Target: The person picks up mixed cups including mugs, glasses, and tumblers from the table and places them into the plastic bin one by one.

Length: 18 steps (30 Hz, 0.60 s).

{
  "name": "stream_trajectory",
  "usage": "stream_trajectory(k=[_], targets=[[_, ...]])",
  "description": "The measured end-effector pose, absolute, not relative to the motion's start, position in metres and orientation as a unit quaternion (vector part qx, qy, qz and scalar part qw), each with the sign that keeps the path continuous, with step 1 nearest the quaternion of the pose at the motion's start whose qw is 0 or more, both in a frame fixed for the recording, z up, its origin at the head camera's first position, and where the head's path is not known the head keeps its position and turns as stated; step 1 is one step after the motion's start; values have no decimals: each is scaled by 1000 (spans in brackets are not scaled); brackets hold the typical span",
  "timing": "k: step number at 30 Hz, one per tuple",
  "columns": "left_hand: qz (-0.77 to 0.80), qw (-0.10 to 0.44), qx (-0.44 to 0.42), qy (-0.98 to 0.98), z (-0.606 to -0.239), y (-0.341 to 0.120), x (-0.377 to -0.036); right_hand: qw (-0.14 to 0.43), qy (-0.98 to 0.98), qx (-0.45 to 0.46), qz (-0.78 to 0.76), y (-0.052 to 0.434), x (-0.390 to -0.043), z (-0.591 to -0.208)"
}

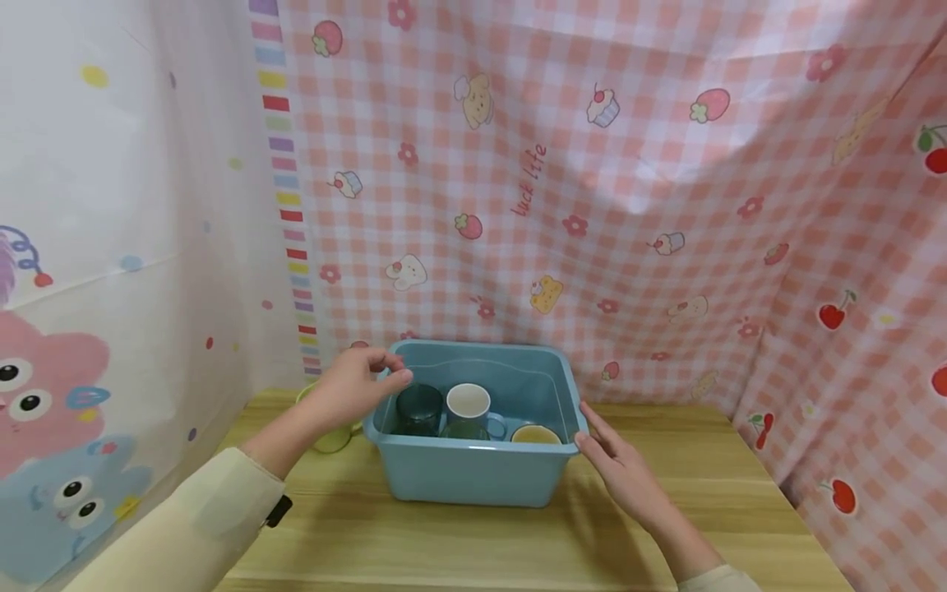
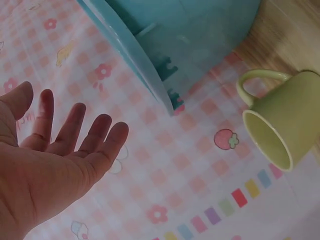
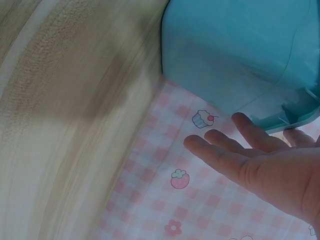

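A blue plastic tub [image 1: 473,473] stands on the wooden table. Inside are a dark green cup [image 1: 419,407], a cup with a white inside [image 1: 468,400], a cup with a yellowish inside [image 1: 536,435] and another green one, partly hidden by the front wall. My left hand [image 1: 353,385] hovers by the tub's left rim, fingers loosely bent and holding nothing. Behind that wrist, a yellow-green mug [image 2: 287,117] stands left of the tub, mostly hidden in the head view. At the right rim, my right hand [image 1: 621,469] touches the tub with extended fingers.
The wooden tabletop [image 1: 666,510] reaches to a pink checked cloth [image 1: 651,312] hung behind and along the right. A white printed cloth [image 1: 185,247] hangs at the left. On my left wrist is a dark band [image 1: 278,511].
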State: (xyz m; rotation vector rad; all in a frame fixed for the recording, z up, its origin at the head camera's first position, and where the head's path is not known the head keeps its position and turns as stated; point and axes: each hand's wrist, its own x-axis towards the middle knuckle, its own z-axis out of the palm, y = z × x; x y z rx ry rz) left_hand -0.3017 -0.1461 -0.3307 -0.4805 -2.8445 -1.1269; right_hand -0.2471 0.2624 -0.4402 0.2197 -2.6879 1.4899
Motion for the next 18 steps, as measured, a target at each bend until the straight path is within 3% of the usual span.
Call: stream_trajectory(k=[18], targets=[[-387,34,-146,-910,-333,-156,-286,34,-866,76,492,262,-249,-442]])
